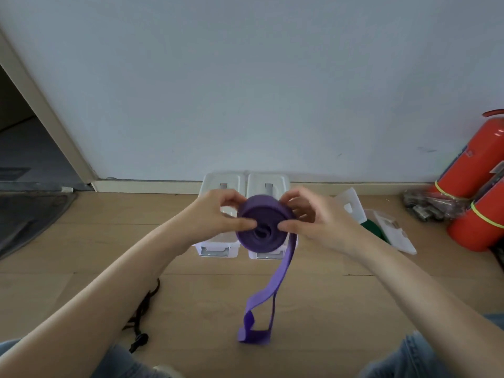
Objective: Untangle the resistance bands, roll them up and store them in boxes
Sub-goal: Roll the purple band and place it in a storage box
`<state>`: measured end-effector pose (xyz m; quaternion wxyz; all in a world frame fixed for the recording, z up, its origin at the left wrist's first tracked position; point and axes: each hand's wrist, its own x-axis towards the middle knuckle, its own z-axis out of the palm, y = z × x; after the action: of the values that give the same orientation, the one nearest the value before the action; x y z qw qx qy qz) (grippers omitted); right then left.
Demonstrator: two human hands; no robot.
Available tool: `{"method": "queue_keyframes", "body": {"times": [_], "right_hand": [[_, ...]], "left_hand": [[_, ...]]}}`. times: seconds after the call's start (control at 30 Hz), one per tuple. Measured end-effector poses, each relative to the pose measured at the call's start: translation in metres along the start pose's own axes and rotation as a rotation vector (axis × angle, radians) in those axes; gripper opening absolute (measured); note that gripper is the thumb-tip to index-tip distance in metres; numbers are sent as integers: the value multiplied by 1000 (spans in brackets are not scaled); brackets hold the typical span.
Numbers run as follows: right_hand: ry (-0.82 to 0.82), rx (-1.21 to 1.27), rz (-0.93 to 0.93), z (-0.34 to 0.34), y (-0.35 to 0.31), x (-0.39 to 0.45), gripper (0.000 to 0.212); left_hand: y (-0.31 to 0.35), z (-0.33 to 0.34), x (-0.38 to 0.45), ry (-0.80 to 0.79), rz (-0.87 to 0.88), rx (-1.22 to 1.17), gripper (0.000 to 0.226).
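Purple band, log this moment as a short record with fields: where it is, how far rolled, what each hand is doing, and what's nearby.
band: purple resistance band, mostly wound into a coil held above the floor
loose end: a looped tail hangs down from the coil to the wooden floor
left hand: grips the coil's left side, thumb on its face
right hand: grips the coil's right side, thumb on its face
boxes: two clear boxes side by side by the wall, behind the coil
other: black cord on the floor at left; red extinguishers at right
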<state>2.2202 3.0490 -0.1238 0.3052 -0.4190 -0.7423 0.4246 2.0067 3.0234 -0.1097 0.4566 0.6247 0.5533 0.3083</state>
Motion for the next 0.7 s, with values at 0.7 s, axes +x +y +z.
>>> {"method": "queue_keyframes", "body": {"times": [0.7], "right_hand": [[187, 415, 39, 9, -7, -6, 31]], "left_hand": [[-3, 10, 0, 61, -19, -405, 31]]}}
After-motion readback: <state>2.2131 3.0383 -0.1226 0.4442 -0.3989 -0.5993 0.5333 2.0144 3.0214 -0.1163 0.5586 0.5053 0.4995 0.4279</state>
